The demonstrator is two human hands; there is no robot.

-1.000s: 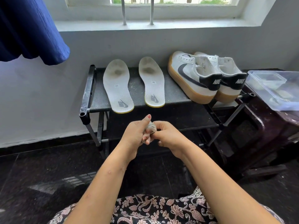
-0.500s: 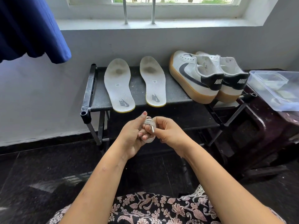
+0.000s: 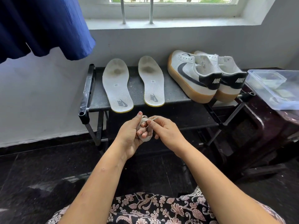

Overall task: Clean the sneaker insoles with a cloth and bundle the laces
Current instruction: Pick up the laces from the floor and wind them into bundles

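Note:
A pale grey lace [image 3: 146, 137] is wound in a coil around the fingers of my left hand [image 3: 131, 135], which is closed on it. My right hand [image 3: 165, 131] pinches the lace's free tip between thumb and forefinger, just right of the coil. Both hands hover in front of a black rack [image 3: 174, 92]. On its top shelf lie two white insoles, one at the left [image 3: 117, 86] and one at the middle [image 3: 152, 81], both soiled at the toe end. Two white sneakers [image 3: 192, 76] [image 3: 229, 75] with gum soles stand to their right.
A clear plastic box [image 3: 275, 89] rests on a dark cabinet at the right. Blue cloth [image 3: 42, 25] hangs at the upper left. The window sill [image 3: 161, 24] runs above the rack. The floor is dark tile.
My right hand has drawn the lace tip up and out to the right of the coil. The coil on my left fingers has turned so more of it shows below.

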